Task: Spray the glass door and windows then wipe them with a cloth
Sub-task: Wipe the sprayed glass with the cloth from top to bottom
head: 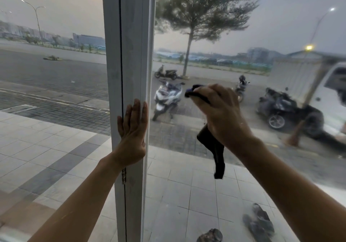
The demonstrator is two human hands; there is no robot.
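A white door frame post (pixel 129 45) runs top to bottom between two glass panes. My left hand (pixel 133 131) lies flat on the post with straight fingers. My right hand (pixel 219 110) grips a dark cloth (pixel 215 150) and holds it against the right glass pane (pixel 252 35). One end of the cloth sticks out past my fingers at the upper left, and a long tail hangs below my wrist. The left glass pane (pixel 52 73) is left of the post. No spray bottle is in view.
A metal hinge (pixel 124 176) sits on the post below my left wrist. Outside, a tiled walkway (pixel 187 195) holds sandals (pixel 259 223) at the lower right. Beyond it stand scooters (pixel 166 97), a tree (pixel 189 54) and a white truck (pixel 309 84).
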